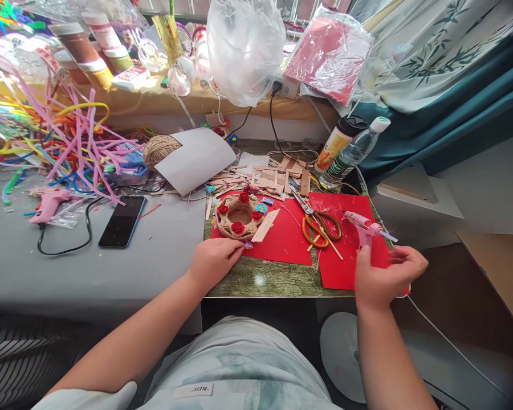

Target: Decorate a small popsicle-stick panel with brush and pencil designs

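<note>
My left hand (217, 261) is closed on the near edge of a twine-wrapped craft basket (227, 228), which carries red roses and small blue and yellow flowers on its rim. A red sheet lies under the basket. At the right, my right hand (380, 276) is closed around the lower handle of a pink glue gun (365, 226); its nozzle points left and a glue stick juts from its back. The fingers are slightly blurred. Scissors (318, 222) with orange-brown handles lie between the hands. Several flat wooden sticks (265, 225) rest beside the basket.
Behind the basket is a pile of wooden sticks (273, 179), with a twine ball (161, 149) and white paper (196, 162) to its left. A water bottle (351, 154) stands back right. Left are a phone (122, 222), another pink glue gun (50, 204) and pipe cleaners (79, 131).
</note>
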Demonstrator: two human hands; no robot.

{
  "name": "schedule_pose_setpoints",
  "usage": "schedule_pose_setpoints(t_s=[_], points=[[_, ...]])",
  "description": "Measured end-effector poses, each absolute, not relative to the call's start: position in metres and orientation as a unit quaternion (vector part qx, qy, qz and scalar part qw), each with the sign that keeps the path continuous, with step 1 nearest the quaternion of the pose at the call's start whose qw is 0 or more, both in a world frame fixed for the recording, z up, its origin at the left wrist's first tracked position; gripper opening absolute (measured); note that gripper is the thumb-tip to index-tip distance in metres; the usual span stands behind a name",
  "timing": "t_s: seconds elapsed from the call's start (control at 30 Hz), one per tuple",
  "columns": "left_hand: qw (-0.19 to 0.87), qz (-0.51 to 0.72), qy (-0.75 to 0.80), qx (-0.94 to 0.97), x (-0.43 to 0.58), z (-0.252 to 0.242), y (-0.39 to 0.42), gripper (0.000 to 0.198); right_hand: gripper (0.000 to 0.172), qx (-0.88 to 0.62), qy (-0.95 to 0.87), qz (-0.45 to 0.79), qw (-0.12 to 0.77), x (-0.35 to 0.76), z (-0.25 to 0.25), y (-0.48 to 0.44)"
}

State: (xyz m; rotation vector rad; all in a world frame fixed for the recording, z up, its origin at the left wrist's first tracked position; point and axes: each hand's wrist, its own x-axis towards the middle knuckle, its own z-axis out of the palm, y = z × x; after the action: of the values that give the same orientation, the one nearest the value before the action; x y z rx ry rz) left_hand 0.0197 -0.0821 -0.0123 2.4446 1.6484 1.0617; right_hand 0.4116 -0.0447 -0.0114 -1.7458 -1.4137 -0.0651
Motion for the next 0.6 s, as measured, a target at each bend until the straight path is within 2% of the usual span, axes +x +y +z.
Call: schedule_pose_setpoints(t_s=[0.07,0.1,0.13,0.2,0.27,0.6], points=[[0.004,0.342,0.526,0.778,0.02,-0.012,-0.082,0.016,0.033,-0.62,-0.662,0.03,0.419,0.374,-0.008,-0.062],[0.004,0.344,0.526,0.778,0.02,-0.012,-0.082,0.016,0.02,-0.567,-0.727,0.102,0.373,0.351,-0.007,-0.067],[0.003,0.345,0.527,0.777,0.02,-0.012,-0.082,0.016,0.015,-0.513,-0.778,0.175,0.318,0.329,-0.006,-0.07],[0.001,0.345,0.528,0.776,0.02,-0.011,-0.081,0.016,0.016,-0.454,-0.815,0.255,0.252,0.286,-0.006,-0.068],[-0.001,0.345,0.525,0.778,0.021,-0.01,-0.081,0.015,0.017,-0.452,-0.818,0.272,0.23,0.255,-0.005,-0.061],[-0.017,0.353,0.511,0.784,0.02,-0.01,-0.077,0.014,0.015,-0.462,-0.817,0.249,0.238,0.227,-0.012,-0.044]])
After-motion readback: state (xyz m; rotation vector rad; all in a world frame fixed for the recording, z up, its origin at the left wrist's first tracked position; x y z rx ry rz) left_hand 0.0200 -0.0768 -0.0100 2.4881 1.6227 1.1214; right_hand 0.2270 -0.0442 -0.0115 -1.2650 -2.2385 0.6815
